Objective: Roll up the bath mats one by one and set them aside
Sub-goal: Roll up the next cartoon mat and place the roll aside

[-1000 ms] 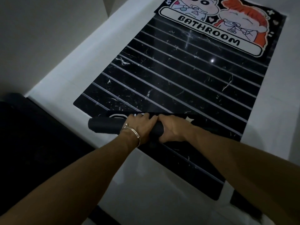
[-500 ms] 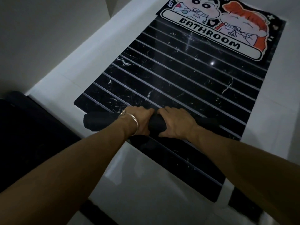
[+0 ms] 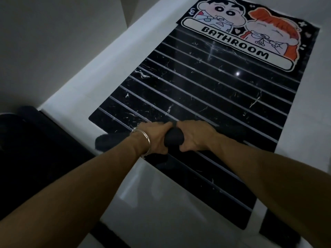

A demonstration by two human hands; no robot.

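Observation:
A black bath mat, rolled into a tight tube [image 3: 174, 140], lies crosswise on the floor in front of me. My left hand [image 3: 155, 138], with a silver bangle at the wrist, grips the roll left of its middle. My right hand [image 3: 195, 136] grips it just to the right, fingers over the top and thumb on the near side. The roll's left end [image 3: 105, 143] sticks out past my left wrist. A second mat [image 3: 250, 38] lies flat at the far end, printed with two cartoon figures and the word BATHROOM.
The floor under the roll is glossy black marble with thin white stripes [image 3: 206, 93], framed by white tile [image 3: 100, 77]. A dark bulky shape [image 3: 35, 149] fills the left side. A pale wall [image 3: 53, 42] rises at the upper left.
Both hands have rolled the tube a little forward, away from me. The strip of white print that lay flat ahead of the roll is no longer visible.

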